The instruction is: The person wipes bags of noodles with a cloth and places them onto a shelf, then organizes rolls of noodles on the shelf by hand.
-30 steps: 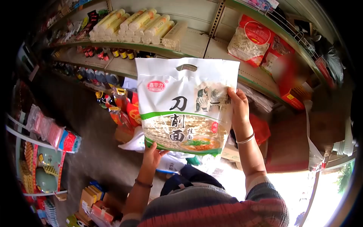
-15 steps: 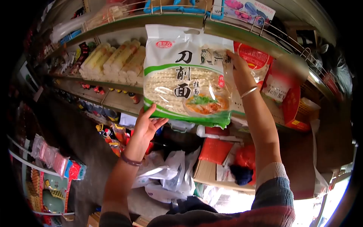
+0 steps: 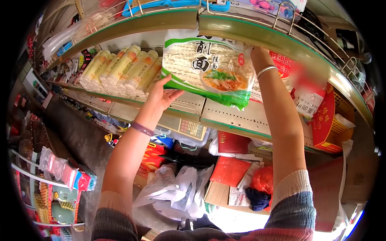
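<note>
Basically, the noodle bag [image 3: 183, 58] is up at the gap between two shelves, with its top tucked out of sight behind the upper shelf [image 3: 241, 29]. Left hand [image 3: 160, 96] has the bottom left corner clamped, thumb at the front edge and fingers under it, which probably keeps the heavy end from sagging. Right hand [image 3: 259, 57] is up at the right edge; its fingertips are hidden, so I can't tell how tightly it's closed. Holding opposite sides like that likely keeps a floppy bag flat, picture side out.

The wrapped rolls [image 3: 120, 68] sit stacked on the bag's left, probably lying down so they don't topple. Red packs [image 3: 282, 64] are over on the right, and the lower shelf [image 3: 237, 114] runs beneath it all.
</note>
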A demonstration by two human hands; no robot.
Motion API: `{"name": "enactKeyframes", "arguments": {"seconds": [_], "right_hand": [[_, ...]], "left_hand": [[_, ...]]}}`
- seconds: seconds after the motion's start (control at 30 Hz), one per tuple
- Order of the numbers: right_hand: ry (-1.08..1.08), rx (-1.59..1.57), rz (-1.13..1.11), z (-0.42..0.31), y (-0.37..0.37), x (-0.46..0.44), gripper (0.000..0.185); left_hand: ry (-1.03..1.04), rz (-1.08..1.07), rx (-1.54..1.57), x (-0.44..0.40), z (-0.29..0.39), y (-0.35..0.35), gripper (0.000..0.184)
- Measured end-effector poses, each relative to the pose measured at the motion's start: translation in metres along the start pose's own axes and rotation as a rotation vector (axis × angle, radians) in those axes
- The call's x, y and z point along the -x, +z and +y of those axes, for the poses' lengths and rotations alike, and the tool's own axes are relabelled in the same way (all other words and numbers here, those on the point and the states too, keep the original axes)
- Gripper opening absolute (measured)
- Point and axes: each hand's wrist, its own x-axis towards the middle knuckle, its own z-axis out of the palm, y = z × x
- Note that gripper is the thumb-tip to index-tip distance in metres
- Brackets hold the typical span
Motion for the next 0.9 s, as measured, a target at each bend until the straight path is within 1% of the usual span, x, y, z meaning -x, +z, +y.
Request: {"name": "enactKeyframes", "arguments": {"seconds": [0.2, 0.27, 0.37, 0.4, 0.47, 0.53, 0.6, 0.63, 0.7, 0.77, 0.83, 0.87, 0.9], "right_hand": [[-0.070, 0.069, -0.006, 0.028, -0.016, 0.000, 0.038], [-0.107, 0.117, 0.031, 0.034, -0.015, 0.003, 0.038], [-0.182, 0.256, 0.164, 0.044, -0.011, -0.001, 0.033], [-0.219, 0.284, 0.164, 0.048, -0.015, -0.004, 0.031], [-0.295, 0.340, 0.155, 0.053, -0.019, -0.007, 0.028], [-0.216, 0.568, 0.316, 0.046, -0.017, 0.000, 0.040], [-0.291, 0.800, 0.345, 0.048, -0.013, 0.001, 0.041], [-0.410, 0.917, 0.298, 0.049, -0.014, 0.001, 0.035], [-0.524, 1.169, 0.233, 0.049, -0.013, -0.004, 0.031], [-0.494, 1.447, 0.195, 0.034, 0.000, 0.003, 0.032], [-0.589, 1.634, 0.184, 0.059, -0.022, -0.030, 0.032], [-0.640, 1.731, 0.181, 0.059, -0.026, -0.036, 0.032], [-0.677, 1.732, 0.125, 0.061, -0.032, -0.039, 0.030]], "left_hand": [[-0.046, 0.081, 0.149, -0.052, -0.006, -0.004, 0.039], [0.011, 0.076, 0.182, -0.067, -0.013, -0.008, 0.039], [0.087, 0.068, 0.173, -0.081, -0.031, -0.004, 0.038], [0.118, 0.065, 0.164, -0.083, -0.037, -0.002, 0.038], [0.107, 0.062, 0.170, -0.092, -0.043, 0.002, 0.038], [0.083, 0.048, 0.139, -0.105, -0.045, 0.002, 0.037], [0.048, 0.028, 0.072, -0.121, -0.046, -0.004, 0.036], [0.039, 0.071, 0.024, -0.127, -0.046, -0.003, 0.035], [0.022, 0.153, -0.072, -0.137, -0.048, 0.000, 0.035], [0.095, 0.135, -0.105, -0.143, -0.045, 0.001, 0.033], [0.123, 0.124, -0.130, -0.151, -0.047, 0.001, 0.031], [0.123, 0.122, -0.134, -0.155, -0.045, -0.001, 0.030], [0.124, 0.120, -0.138, -0.158, -0.044, -0.003, 0.029]]}}
